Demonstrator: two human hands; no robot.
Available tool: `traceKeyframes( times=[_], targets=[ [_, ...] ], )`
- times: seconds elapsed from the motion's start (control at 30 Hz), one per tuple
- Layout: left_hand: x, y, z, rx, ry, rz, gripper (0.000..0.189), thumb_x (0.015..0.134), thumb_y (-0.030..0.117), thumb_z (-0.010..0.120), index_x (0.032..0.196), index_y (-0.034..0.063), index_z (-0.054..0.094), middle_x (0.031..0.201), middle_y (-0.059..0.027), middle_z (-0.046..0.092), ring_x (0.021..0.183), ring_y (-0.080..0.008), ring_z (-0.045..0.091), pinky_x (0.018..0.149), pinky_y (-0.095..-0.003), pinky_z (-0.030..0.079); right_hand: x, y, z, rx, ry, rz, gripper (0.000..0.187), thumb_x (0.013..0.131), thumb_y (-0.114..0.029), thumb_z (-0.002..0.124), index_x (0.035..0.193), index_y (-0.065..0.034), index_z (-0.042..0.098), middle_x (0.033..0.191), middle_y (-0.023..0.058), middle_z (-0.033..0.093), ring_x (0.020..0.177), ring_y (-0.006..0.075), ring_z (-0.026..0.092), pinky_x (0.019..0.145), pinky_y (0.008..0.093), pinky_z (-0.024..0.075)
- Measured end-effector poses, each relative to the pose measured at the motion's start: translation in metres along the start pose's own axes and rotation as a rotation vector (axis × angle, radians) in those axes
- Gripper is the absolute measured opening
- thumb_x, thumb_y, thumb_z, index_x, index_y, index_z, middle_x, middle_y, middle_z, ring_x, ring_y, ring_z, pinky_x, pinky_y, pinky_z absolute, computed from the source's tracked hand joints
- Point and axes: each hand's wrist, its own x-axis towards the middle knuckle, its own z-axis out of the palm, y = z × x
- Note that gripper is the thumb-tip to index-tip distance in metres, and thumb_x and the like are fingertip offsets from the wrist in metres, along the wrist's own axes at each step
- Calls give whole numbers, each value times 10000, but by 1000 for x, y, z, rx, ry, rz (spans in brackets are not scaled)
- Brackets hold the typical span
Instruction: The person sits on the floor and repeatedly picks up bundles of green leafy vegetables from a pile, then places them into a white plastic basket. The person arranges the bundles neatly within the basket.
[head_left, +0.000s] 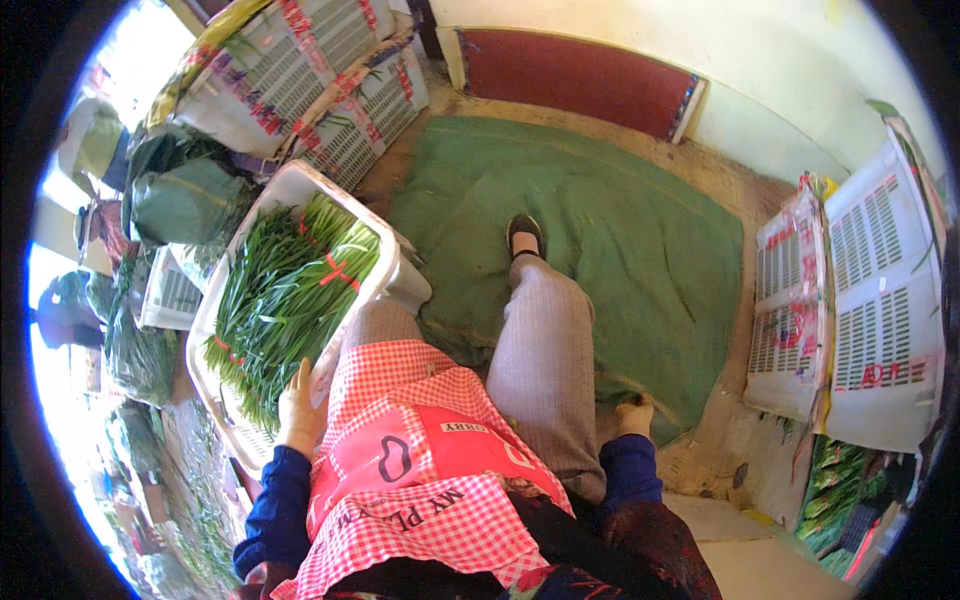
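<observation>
A white plastic crate stands at the left against my leg, filled with long green leafy stalks, some bundled with red ties. My left hand rests at the crate's near rim, its fingers reaching to the edge of the greens; whether it grips the rim cannot be told. At the right, beside my thigh, my right hand hangs low over the edge of a green cloth, its fingers partly curled. Nothing can be made out in it. A red checked apron covers my lap.
Stacked white crates with red tape stand at the upper left, and more crates at the right. A dark red panel is set low in the pale wall ahead. Bagged greens lie at the far left.
</observation>
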Motion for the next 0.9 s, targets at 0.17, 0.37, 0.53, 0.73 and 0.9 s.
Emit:
traceKeyframes(
  times=[0.17,0.37,0.53,0.73,0.9],
  targets=[
    [49,35,10,46,-49,-215,462,875,399,735,1225,119,623,990,-191,748,886,-409,720,766,-508,572,-16,-17,25,-114,-115,-84,601,1074,-428,462,1481,13,483,1511,146,507,1323,336,489,1080,443,410],
    [67,35,10,130,-170,-147,238,891,361,721,998,153,676,917,-127,758,886,-361,738,763,-487,577,-82,-39,53,-527,-396,-173,801,1026,-638,484,1568,-52,426,1642,121,396,1505,345,334,1244,505,263],
    [74,29,1,89,-264,-68,168,889,198,652,1032,145,724,1053,-112,768,1003,-330,741,819,-449,586,-164,-89,94,-549,-281,-374,694,1024,-571,531,1408,5,579,1425,223,579,1268,382,548,1093,539,421],
    [79,23,-2,65,-272,-32,221,885,294,671,1038,149,733,1050,-113,771,1004,-339,738,820,-466,585,-241,-178,153,-414,-660,-830,473,1039,-494,536,1135,-48,661,1042,107,702,819,293,666,754,422,564],
    [81,24,1,34,-263,-28,179,866,217,687,1006,135,763,1046,-123,773,1013,-334,742,823,-446,589,-427,-344,146,-444,-687,-1223,513,1046,-484,547,1276,-38,653,1225,107,691,1040,273,680,914,390,553]
  ],
)
